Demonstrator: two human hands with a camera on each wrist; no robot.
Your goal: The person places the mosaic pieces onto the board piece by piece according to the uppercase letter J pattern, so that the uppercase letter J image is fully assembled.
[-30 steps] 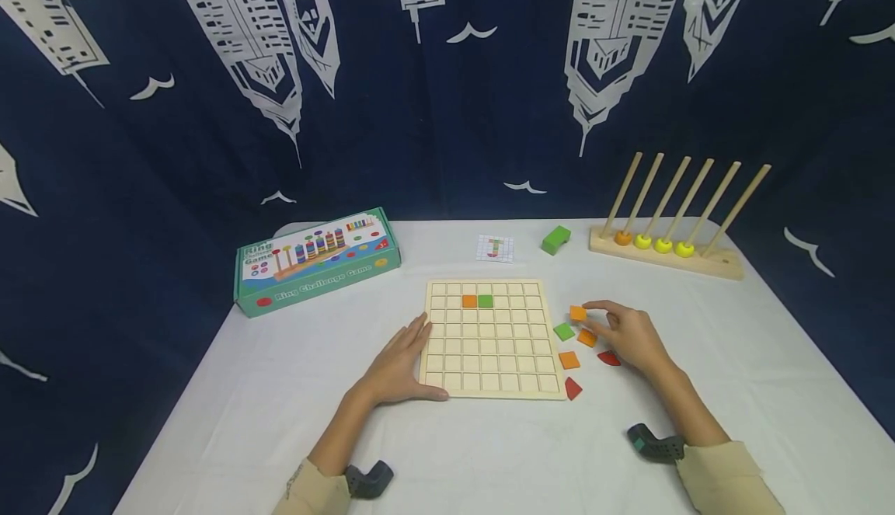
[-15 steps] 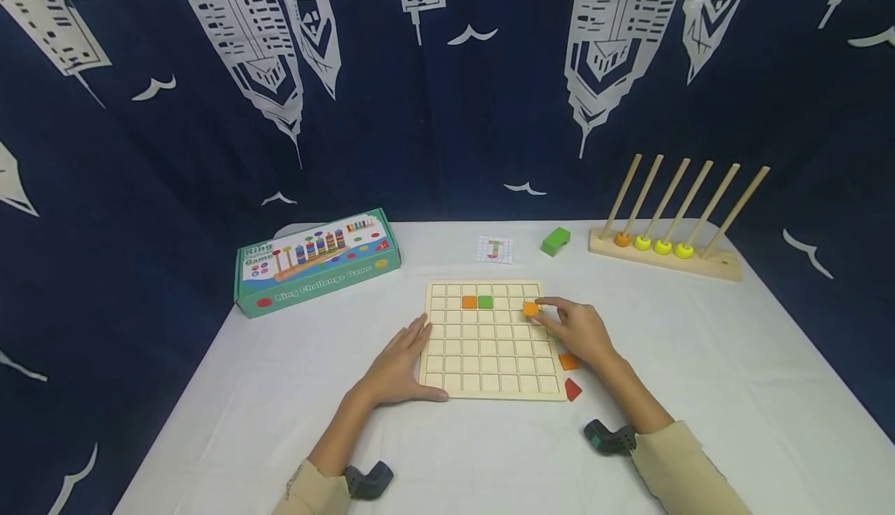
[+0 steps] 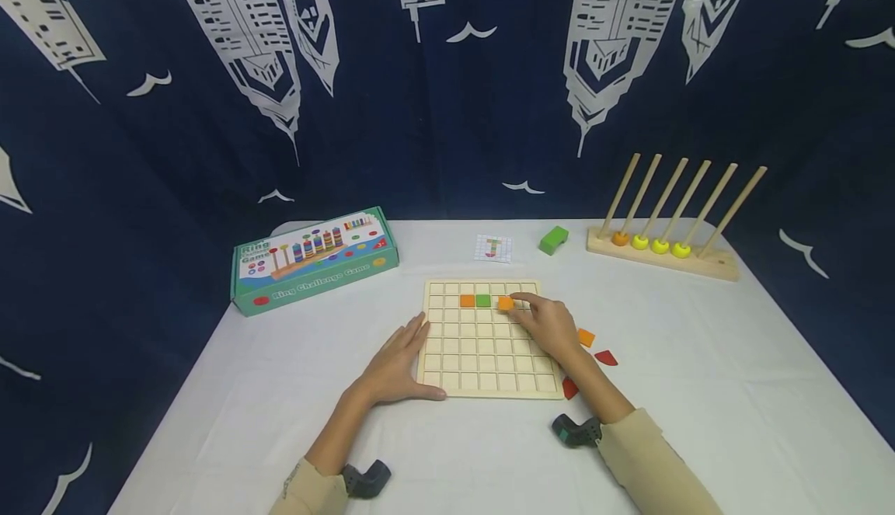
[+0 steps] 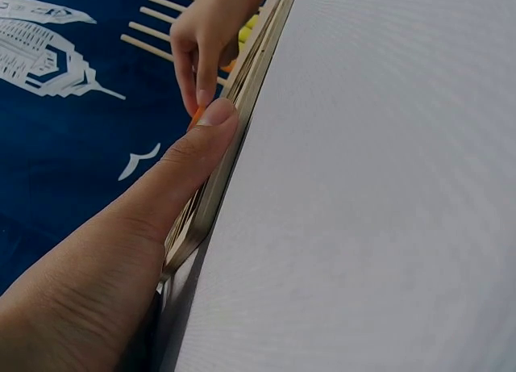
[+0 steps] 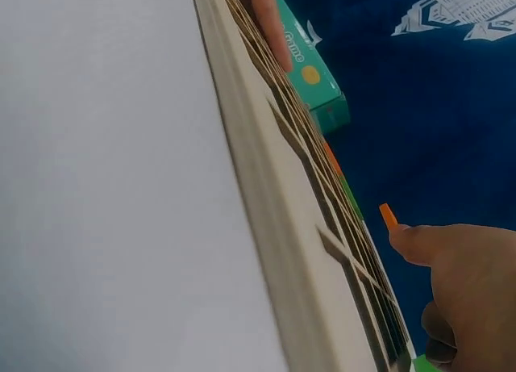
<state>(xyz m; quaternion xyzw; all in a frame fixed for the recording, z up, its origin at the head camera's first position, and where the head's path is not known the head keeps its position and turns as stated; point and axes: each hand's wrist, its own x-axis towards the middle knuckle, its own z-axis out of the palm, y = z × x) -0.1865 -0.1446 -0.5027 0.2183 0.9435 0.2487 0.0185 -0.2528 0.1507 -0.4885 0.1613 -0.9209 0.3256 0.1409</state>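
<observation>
Table (image 3: 475, 461): white, far curtain (image 3: 433, 127) navy
Left hand (image 3: 393, 363): thumb apart
Right hand (image 3: 551, 325): pinches orange tile (image 3: 505, 304)
Right-wrist view: we see it lifted

Left wrist view: orange tile (image 4: 195, 118) partly hidden (left thumb (image 4: 187, 158) in front).

Looks like a games corner, home or classroom unclear.
Shown by navy skyline-print cloth (image 3: 489, 111) behind the white-covered table (image 3: 720, 375), plus game box (image 3: 315, 262) and pegged stand (image 3: 667, 261) along the table's far side.
</observation>
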